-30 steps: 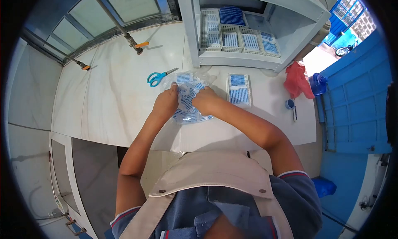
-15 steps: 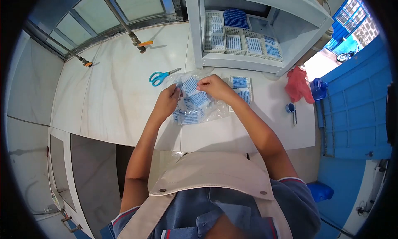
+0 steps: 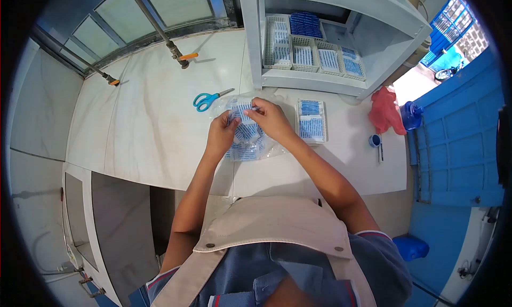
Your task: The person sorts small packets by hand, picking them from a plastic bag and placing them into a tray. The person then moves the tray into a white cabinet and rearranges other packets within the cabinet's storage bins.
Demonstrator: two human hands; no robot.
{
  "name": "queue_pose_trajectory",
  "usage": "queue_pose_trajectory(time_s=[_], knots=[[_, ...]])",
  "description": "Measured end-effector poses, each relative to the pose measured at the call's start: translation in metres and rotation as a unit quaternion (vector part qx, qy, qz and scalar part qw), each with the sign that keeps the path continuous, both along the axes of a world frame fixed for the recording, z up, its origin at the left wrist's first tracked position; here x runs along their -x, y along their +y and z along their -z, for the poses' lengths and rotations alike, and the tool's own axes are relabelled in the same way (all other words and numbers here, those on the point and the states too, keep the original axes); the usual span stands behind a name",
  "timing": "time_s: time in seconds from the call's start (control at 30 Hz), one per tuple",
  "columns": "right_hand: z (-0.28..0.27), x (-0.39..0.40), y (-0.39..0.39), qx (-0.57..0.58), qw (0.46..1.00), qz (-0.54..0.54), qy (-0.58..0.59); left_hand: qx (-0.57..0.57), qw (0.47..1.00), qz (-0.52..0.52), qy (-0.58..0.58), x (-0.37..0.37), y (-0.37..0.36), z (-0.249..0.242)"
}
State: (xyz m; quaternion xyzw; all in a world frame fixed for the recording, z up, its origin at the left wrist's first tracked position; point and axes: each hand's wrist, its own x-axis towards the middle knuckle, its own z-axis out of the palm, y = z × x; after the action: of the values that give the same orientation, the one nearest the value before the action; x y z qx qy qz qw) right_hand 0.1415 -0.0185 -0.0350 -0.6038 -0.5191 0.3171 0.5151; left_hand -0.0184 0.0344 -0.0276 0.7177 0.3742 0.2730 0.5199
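Observation:
Above a clear plastic bag (image 3: 272, 146), my left hand (image 3: 221, 132) and my right hand (image 3: 269, 119) are close together. Their closed fingers pinch a white sachet with blue print (image 3: 241, 105), one hand on each side. It may be more than one sachet, as the fingers cover part of it. More printed sachets (image 3: 246, 151) lie with the bag just below my hands. Blue-handled scissors (image 3: 205, 101) rest on the worktop beyond my left hand. Right of my right hand stands a small white basket (image 3: 311, 130) of similar sachets.
A white shelf unit (image 3: 314, 79) at the back holds several baskets with sachets (image 3: 303, 55). Two pipes with orange-handled valves (image 3: 188, 56) reach the worktop at the left. A small blue cup (image 3: 374, 140), a red cloth (image 3: 385, 111) and a blue bottle (image 3: 410, 115) are at the right.
My right hand has moved slightly left and down, closer to my left hand. The sachet is now held up between both hands, and more of the small basket shows.

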Motion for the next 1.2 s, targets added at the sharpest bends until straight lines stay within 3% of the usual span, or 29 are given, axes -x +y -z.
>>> queue_pose_trajectory(time_s=[0.03, 0.07, 0.13, 0.17, 0.23, 0.27, 0.3, 0.37, 0.53, 0.6, 0.73, 0.9, 1.03, 1.1, 1.2], knots=[[0.003, 0.002, 0.0, -0.082, 0.994, 0.049, -0.052, 0.028, 1.0, 0.002, -0.002, 0.001, -0.001, -0.001], [0.006, 0.0, 0.001, -0.081, 0.994, 0.05, -0.052, 0.057, 0.998, 0.004, -0.005, 0.001, -0.003, -0.002], [0.004, -0.006, 0.004, -0.034, 0.994, 0.063, 0.089, 0.111, 0.992, -0.026, -0.044, 0.004, -0.005, -0.002], [0.003, -0.009, 0.004, -0.034, 0.994, 0.062, 0.089, 0.163, 0.981, -0.058, -0.085, 0.006, -0.005, -0.003], [-0.012, -0.015, 0.001, -0.052, 0.977, -0.005, 0.208, 0.191, 0.972, -0.071, -0.114, 0.011, -0.005, -0.007], [-0.019, -0.019, -0.004, 0.023, 0.991, -0.031, 0.125, 0.22, 0.961, -0.083, -0.143, 0.013, -0.005, -0.008], [-0.019, -0.017, -0.006, 0.024, 0.991, -0.032, 0.125, 0.221, 0.961, -0.084, -0.143, 0.014, -0.004, -0.007], [-0.016, -0.007, -0.011, -0.009, 0.997, -0.077, -0.015, 0.2, 0.965, -0.079, -0.152, 0.016, -0.003, -0.005], [-0.018, 0.0, -0.006, -0.047, 0.99, -0.098, -0.086, 0.232, 0.965, -0.042, -0.113, 0.022, 0.001, -0.002], [-0.02, -0.002, -0.001, -0.077, 0.946, -0.144, -0.279, 0.241, 0.966, -0.008, -0.098, 0.024, 0.003, -0.005], [-0.022, 0.0, 0.002, -0.038, 0.935, -0.175, -0.306, 0.298, 0.944, 0.037, -0.132, 0.024, 0.007, -0.014], [-0.023, 0.001, -0.003, -0.092, 0.967, -0.104, -0.215, 0.297, 0.942, 0.049, -0.149, 0.02, 0.002, -0.018], [-0.018, 0.002, -0.002, -0.157, 0.96, -0.038, -0.231, 0.282, 0.942, -0.018, -0.181, 0.015, -0.005, -0.015], [-0.018, 0.004, -0.003, -0.027, 0.996, -0.005, -0.082, 0.265, 0.946, -0.037, -0.18, 0.01, -0.011, -0.014], [-0.015, 0.011, -0.002, 0.012, 1.0, 0.026, -0.011, 0.19, 0.971, -0.076, -0.127, 0.005, -0.018, -0.012]])
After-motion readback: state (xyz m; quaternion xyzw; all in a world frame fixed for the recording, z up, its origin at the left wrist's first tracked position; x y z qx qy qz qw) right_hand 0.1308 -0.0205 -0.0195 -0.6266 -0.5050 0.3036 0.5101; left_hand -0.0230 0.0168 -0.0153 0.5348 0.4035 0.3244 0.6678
